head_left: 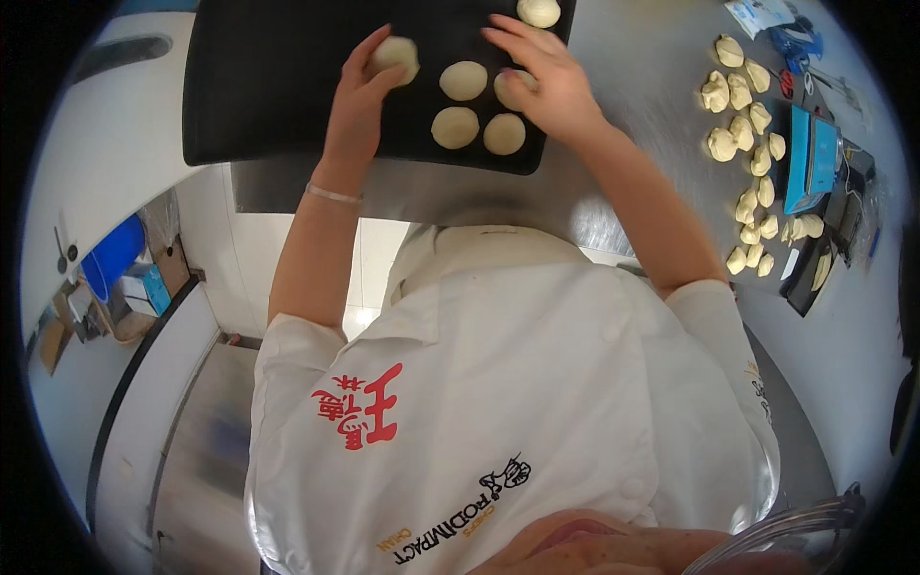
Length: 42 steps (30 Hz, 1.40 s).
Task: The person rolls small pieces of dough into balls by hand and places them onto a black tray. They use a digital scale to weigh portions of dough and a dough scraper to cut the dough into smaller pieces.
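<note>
A black baking tray (287, 93) lies before me, its near right corner over the edge of the steel table. Flattened rounds of dough (455, 128) sit in its right half. My left hand (363, 86) holds a round piece of dough (397, 60) between thumb and fingers, over the tray left of the others; it is slightly blurred. My right hand (550, 79) has its fingers spread, with the thumb and a finger at a dough round (514, 90) on the tray. A smoother dough ball (538, 11) lies beyond that hand at the tray's right edge.
Many uneven dough lumps (740, 132) lie on the steel table (647, 93) at the right. Beside them stand a blue kitchen scale (812, 162), red-handled scissors (786, 84) and a dark tray or board (808, 284). A white surface (129, 100) adjoins the baking tray at the left.
</note>
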Each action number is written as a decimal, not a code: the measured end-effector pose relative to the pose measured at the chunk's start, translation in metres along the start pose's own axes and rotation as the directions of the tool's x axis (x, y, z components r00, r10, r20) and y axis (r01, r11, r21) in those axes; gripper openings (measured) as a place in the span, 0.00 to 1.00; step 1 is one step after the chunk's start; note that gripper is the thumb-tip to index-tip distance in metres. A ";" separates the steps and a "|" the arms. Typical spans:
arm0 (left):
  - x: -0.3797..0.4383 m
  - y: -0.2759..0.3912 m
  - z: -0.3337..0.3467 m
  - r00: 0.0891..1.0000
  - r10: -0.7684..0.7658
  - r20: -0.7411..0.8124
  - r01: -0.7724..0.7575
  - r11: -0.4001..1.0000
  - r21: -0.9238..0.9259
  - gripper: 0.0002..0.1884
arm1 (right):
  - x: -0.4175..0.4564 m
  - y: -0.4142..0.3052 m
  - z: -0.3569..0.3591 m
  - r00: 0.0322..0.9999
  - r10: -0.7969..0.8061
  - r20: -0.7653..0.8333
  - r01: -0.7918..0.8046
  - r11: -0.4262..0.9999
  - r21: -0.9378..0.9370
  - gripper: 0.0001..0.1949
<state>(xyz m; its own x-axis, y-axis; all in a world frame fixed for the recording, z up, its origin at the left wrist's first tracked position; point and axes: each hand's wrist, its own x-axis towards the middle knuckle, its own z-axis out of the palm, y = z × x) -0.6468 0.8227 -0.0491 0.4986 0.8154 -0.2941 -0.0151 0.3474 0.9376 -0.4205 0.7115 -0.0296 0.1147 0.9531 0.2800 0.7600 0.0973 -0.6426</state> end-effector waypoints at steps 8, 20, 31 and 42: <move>0.089 -0.081 0.044 0.870 0.330 0.367 -0.493 0.604 0.626 0.36 | -0.157 0.079 -0.031 0.919 0.326 -0.223 -0.379 0.886 -0.266 0.18; 0.046 -0.045 0.051 0.999 0.042 -0.027 -0.028 0.921 0.388 0.22 | -0.201 0.092 -0.022 0.922 0.245 -0.300 -0.354 0.845 -0.400 0.19; 0.059 -0.056 0.062 0.926 0.353 0.136 -0.362 0.721 0.591 0.26 | -0.198 0.087 -0.019 0.913 0.250 -0.324 -0.372 0.836 -0.404 0.18; 0.003 -0.061 0.048 0.999 -0.047 -0.021 0.051 0.819 0.572 0.24 | -0.200 0.090 -0.019 0.916 0.228 -0.330 -0.359 0.832 -0.423 0.17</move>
<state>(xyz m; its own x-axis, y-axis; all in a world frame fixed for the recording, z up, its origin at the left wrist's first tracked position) -0.6029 0.7822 -0.0981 0.4805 0.8075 -0.3421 0.5086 0.0612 0.8588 -0.3633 0.5240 -0.1297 0.4893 0.8008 0.3453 0.8616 -0.3827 -0.3335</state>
